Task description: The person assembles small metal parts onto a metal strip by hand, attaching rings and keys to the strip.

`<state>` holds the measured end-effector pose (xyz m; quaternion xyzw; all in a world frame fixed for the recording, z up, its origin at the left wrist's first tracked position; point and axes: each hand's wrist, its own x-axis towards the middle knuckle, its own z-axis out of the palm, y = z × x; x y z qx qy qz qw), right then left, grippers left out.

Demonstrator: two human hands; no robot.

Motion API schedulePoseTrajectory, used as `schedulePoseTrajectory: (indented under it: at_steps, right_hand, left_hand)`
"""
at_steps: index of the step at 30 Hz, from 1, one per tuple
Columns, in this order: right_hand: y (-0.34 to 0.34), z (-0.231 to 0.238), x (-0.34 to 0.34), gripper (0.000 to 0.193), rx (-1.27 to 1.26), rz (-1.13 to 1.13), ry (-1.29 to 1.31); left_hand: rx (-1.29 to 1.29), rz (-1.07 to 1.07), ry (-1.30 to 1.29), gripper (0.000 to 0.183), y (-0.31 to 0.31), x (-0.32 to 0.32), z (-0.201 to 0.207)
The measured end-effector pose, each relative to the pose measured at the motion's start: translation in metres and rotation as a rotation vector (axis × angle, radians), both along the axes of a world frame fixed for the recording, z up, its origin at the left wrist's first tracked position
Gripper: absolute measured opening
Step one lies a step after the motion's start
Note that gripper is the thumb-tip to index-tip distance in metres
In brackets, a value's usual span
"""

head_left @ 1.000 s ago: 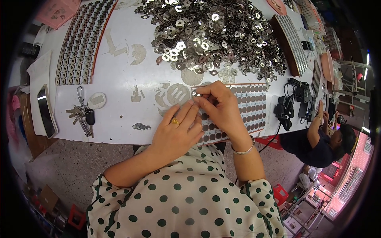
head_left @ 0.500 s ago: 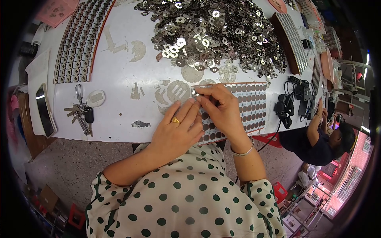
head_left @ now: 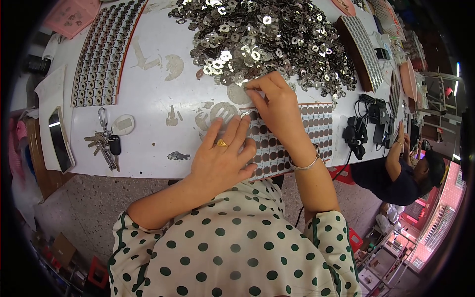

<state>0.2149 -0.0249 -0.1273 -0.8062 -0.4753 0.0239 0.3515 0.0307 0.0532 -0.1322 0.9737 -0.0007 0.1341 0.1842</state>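
Note:
A board panel (head_left: 316, 123) with rows of dark round spots lies at the table's front edge. My left hand (head_left: 220, 153), wearing a gold ring, is open with its fingers stretched out over the panel's left edge. Its fingertips touch a small shiny metal piece (head_left: 244, 114) at the panel's far left corner. Above the panel, my right hand (head_left: 278, 106) reaches to the near edge of a heap of small slotted metal discs (head_left: 267, 39). Thumb and index finger are pinched together there; whatever lies between them is too small to make out.
Keys (head_left: 106, 146), a white round object (head_left: 123, 124) and a phone (head_left: 60, 141) lie to the left. A filled panel (head_left: 106, 54) stands far left, stacked panels (head_left: 361, 54) far right. Black adapters and cables (head_left: 357, 134) lie right; beyond them sits another person (head_left: 396, 173).
My right hand has moved away from the panel's corner, up to the heap's near edge. My left hand stays by that corner, its fingers more spread.

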Motion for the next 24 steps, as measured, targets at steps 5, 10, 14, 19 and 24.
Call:
schedulePoseTrajectory:
  at_steps: [5, 10, 14, 19, 24]
  right_hand:
    - [-0.011, 0.010, -0.001, 0.015, 0.065, 0.037, 0.331]
    - [-0.033, 0.012, -0.010, 0.020, 0.451, -0.090, 1.274]
    - [-0.039, 0.013, -0.010, 0.020, 0.486, -0.207, 1.640]
    - [-0.040, 0.012, -0.018, 0.017, 0.120, -0.171, 1.243]
    - [-0.036, 0.015, -0.021, 0.012, -0.154, -0.147, 0.729]
  left_hand:
    - [-0.007, -0.012, -0.052, 0.047, 0.003, 0.002, -0.010]
    - [-0.091, -0.011, -0.051, 0.051, 0.004, 0.001, -0.010]
    - [-0.116, -0.006, -0.043, 0.050, 0.004, 0.001, -0.009]
    - [-0.128, -0.008, -0.040, 0.050, 0.003, 0.001, -0.011]
    - [-0.098, -0.002, -0.049, 0.050, 0.003, 0.001, -0.011]
